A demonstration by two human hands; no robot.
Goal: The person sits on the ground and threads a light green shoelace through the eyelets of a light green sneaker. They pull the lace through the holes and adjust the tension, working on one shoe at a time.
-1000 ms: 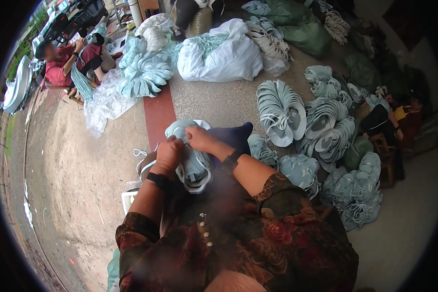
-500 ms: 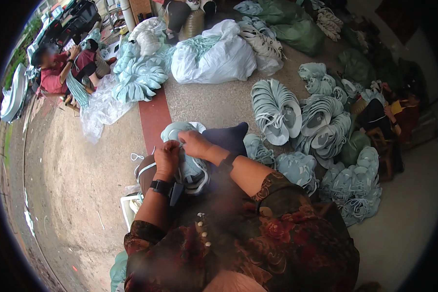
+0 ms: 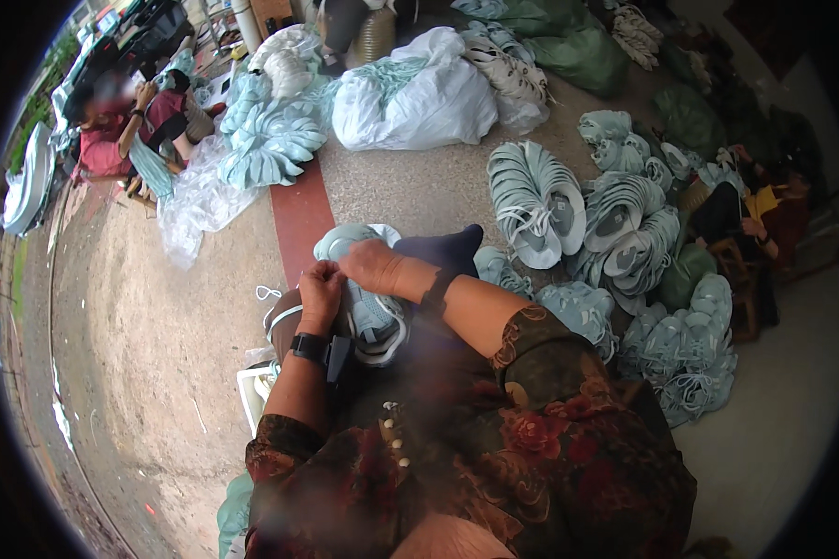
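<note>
The pale blue shoe [image 3: 375,319] sits under the right hand [image 3: 371,266] and just beside the left hand [image 3: 321,284], its open end near the person's tummy. The hands touch; I can't tell if they pinch anything.

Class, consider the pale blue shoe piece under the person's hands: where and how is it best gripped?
Probably grip the shoe piece by its pale rim at the near end, pinching lightly from the body side: that curved edge looks narrow and lies exposed, while the left hand and right hand crowd the far half.
</note>
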